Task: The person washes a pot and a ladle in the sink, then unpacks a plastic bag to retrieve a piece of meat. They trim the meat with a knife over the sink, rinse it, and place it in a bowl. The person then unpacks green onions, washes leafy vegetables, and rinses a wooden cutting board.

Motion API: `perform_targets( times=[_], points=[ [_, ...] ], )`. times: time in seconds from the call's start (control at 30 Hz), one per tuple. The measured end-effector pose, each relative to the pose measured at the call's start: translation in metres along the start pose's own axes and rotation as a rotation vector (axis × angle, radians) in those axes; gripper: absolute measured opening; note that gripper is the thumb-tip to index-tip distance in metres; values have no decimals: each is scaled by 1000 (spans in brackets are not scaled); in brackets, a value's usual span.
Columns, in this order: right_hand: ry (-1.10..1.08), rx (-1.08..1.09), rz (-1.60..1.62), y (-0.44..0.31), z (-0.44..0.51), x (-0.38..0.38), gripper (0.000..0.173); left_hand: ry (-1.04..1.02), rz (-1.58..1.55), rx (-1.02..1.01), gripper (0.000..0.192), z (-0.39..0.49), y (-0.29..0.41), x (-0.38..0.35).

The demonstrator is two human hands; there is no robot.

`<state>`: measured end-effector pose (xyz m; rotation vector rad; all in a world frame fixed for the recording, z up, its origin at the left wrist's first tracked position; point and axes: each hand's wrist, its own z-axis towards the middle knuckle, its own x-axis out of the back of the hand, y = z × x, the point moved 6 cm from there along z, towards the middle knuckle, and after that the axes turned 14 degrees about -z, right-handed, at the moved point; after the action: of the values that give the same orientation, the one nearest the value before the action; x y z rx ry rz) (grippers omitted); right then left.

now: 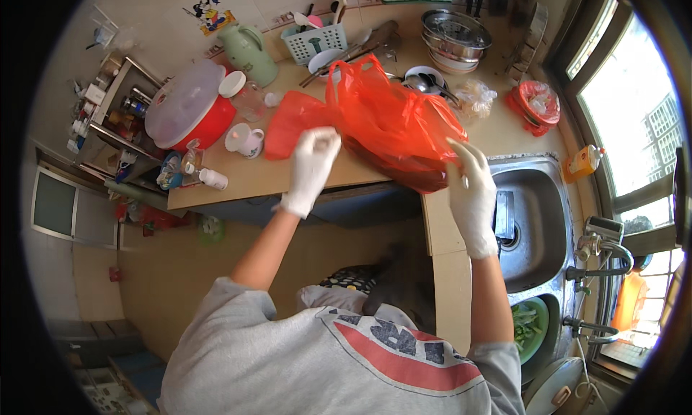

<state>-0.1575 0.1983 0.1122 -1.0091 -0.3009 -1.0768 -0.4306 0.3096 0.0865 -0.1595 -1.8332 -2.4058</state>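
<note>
A red plastic carrier bag [389,112] with its handles upright sits on the counter, holding something dark at its bottom that I cannot make out. Flat red plastic [294,120] spreads at its left. My left hand [314,166], in a white glove, is raised before this plastic with fingers curled; whether it pinches any of it is not clear. My right hand [471,198], also gloved in white, is at the bag's right side near the sink. Its fingers are apart, and nothing shows in its grasp.
To the right are a steel sink [540,225] and a green basin [538,334] with leafy greens. A patterned mug [246,141], a glass jar [251,101], a green thermos [246,52] and a lidded red basin [189,109] stand left. Stacked steel steamers [454,36] are behind.
</note>
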Motion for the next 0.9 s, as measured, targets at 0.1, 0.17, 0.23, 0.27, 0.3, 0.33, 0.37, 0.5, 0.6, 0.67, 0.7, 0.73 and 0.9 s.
perform_targets(
  times=[0.1, 0.17, 0.23, 0.27, 0.3, 0.33, 0.37, 0.5, 0.6, 0.67, 0.7, 0.73, 0.9],
  points=[
    [-66, 487, -138, -58, 58, -45, 40, 263, 317, -243, 86, 74, 14, -12],
    [-127, 592, -388, -70, 75, -82, 45, 283, 522, -113, 101, 106, -2, -39],
    [-552, 503, -713, -43, 65, -118, 54, 83, 641, 20, 95, 127, -30, -53],
    [-719, 433, -754, -31, 51, -130, 52, -67, 611, 136, 82, 136, -51, -54],
    [-767, 506, -757, -28, 32, -135, 48, -185, 571, 208, 69, 142, -71, -49],
    [-952, 338, -753, -12, 13, -142, 49, -283, 535, 284, 56, 144, -91, -44],
    [-1011, 342, -741, -8, -5, -144, 53, -378, 503, 353, 44, 147, -109, -40],
    [-1056, 28, -367, 0, -32, -154, 47, -335, -791, 830, 26, 119, -156, -24],
    [-782, 140, -499, -11, -2, -165, 39, -222, -1149, 1127, 29, 116, -161, -18],
    [-579, -241, -421, -1, 20, -165, 33, -163, -1187, 1167, 32, 126, -153, -14],
    [-492, -272, -468, -3, 30, -165, 36, -198, -1146, 1156, 32, 134, -147, -12],
    [-453, -286, -533, -6, 37, -160, 42, -224, -1110, 1143, 31, 140, -141, -10],
    [-155, -297, -524, -34, 60, -117, 49, -458, -784, 751, 28, 166, -97, 8]
  ],
)
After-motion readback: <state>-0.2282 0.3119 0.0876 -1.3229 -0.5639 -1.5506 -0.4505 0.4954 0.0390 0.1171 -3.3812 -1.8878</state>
